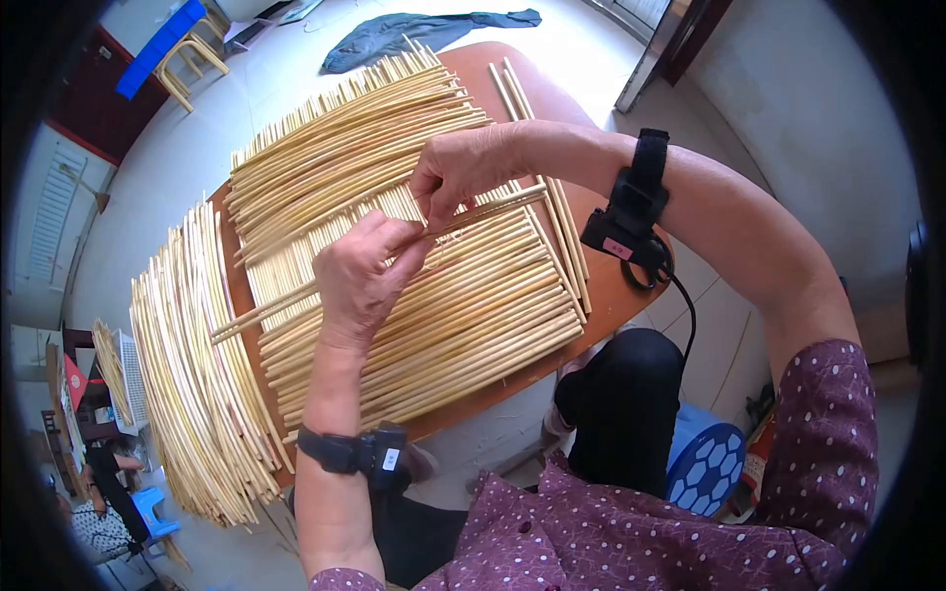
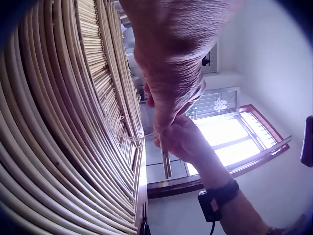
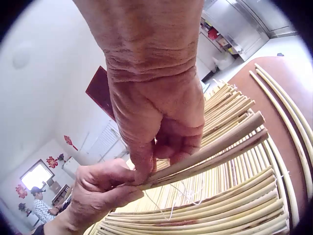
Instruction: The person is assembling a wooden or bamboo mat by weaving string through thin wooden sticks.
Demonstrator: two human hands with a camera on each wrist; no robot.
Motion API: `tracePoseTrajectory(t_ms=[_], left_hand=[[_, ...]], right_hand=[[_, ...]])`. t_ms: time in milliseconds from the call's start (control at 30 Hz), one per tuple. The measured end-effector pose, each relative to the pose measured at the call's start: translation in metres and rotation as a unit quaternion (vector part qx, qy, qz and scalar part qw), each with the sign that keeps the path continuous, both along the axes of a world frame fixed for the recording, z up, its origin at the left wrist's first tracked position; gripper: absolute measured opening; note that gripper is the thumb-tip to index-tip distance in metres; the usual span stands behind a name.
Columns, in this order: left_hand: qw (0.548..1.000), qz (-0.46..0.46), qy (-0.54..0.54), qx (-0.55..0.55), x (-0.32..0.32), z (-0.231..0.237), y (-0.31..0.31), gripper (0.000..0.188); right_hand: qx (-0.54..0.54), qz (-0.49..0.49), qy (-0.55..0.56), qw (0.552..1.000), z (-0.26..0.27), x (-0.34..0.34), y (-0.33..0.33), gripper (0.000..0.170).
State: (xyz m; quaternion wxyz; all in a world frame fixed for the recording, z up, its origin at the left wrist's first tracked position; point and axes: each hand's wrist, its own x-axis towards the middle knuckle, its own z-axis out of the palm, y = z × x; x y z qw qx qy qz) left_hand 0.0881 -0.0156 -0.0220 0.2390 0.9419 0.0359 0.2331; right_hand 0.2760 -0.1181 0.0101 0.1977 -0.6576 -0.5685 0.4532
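Observation:
My left hand [image 1: 365, 271] grips a pair of thin, pale stalks [image 1: 507, 200] near their middle, thumb and forefinger pinched together. Close against it, my right hand [image 1: 458, 177] curls its fingers down over the same stalks and pinches a thin white string there. Loose loops of that string [image 3: 171, 214] hang below the fingertips in the right wrist view. The stalks lie crosswise over a mat of parallel stalks [image 1: 424, 335], bound side by side in rows. Fingers hide the spot where string and stalks meet.
A brown table [image 1: 483, 64] carries the mat. More stalks [image 1: 192, 364] lie in a thick layer at its left, and several single ones [image 1: 567, 231] along its right. Dark cloth [image 1: 414, 37] lies on the floor beyond; a blue drum-shaped stool [image 1: 705, 463] stands beside my knee.

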Motion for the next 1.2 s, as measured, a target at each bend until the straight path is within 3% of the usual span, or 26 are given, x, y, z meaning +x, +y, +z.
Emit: tracePoseTrajectory(t_ms=[67, 133, 233, 267, 333, 367, 467, 533, 600, 667, 700, 833, 1000, 1100, 1200], left_hand=[[1.0, 0.002, 0.004, -0.018, 0.003, -0.004, -0.002, 0.011], [0.999, 0.001, 0.009, -0.035, 0.006, -0.009, -0.004, 0.011], [0.995, 0.011, -0.01, -0.094, 0.008, -0.016, -0.003, 0.011], [0.998, 0.016, 0.012, -0.065, 0.007, -0.016, -0.001, 0.01], [0.999, 0.021, 0.034, -0.035, 0.006, -0.019, 0.002, 0.01], [0.997, 0.031, 0.042, -0.052, 0.006, -0.022, 0.004, 0.011], [0.996, 0.044, 0.053, -0.065, 0.007, -0.034, 0.009, 0.014], [0.995, 0.047, 0.056, -0.062, 0.008, -0.036, 0.01, 0.016], [0.985, 0.054, 0.148, -0.069, 0.007, -0.035, 0.009, 0.017], [0.987, 0.053, 0.142, -0.049, 0.006, -0.042, 0.012, 0.017], [0.989, 0.051, 0.135, -0.029, 0.005, -0.045, 0.013, 0.018], [0.991, 0.059, 0.112, -0.037, 0.007, -0.046, 0.012, 0.017], [0.981, 0.076, 0.174, -0.029, 0.006, -0.038, 0.012, 0.019], [0.987, 0.046, 0.14, 0.062, 0.008, -0.043, 0.016, 0.019], [0.986, 0.055, 0.15, 0.053, 0.007, -0.044, 0.012, 0.02]], right_hand=[[0.046, 0.029, -0.078, 0.995, -0.001, 0.003, 0.0, 0.014], [0.059, 0.023, -0.081, 0.995, -0.004, 0.006, -0.003, 0.017], [0.175, 0.025, -0.261, 0.949, -0.016, 0.011, -0.003, 0.019], [0.175, 0.024, -0.26, 0.949, -0.018, 0.016, 0.0, 0.019], [0.154, -0.027, -0.394, 0.906, -0.016, 0.025, 0.007, 0.02], [0.223, -0.034, -0.452, 0.863, -0.013, 0.029, 0.003, 0.018], [0.259, -0.068, -0.515, 0.814, -0.008, 0.044, -0.007, 0.011], [0.243, -0.1, -0.518, 0.814, -0.01, 0.054, -0.008, 0.012], [0.227, -0.131, -0.521, 0.813, -0.019, 0.071, -0.004, 0.012], [0.249, -0.262, -0.47, 0.805, -0.026, 0.082, 0.001, 0.009], [0.263, -0.18, -0.564, 0.761, -0.028, 0.089, -0.009, 0.01], [0.25, -0.183, -0.612, 0.728, -0.023, 0.097, -0.022, 0.014], [0.27, -0.201, -0.571, 0.749, -0.029, 0.096, -0.021, 0.013], [0.291, -0.196, -0.562, 0.749, -0.027, 0.093, -0.021, 0.012], [0.286, -0.208, -0.545, 0.76, -0.024, 0.087, -0.015, 0.012]])
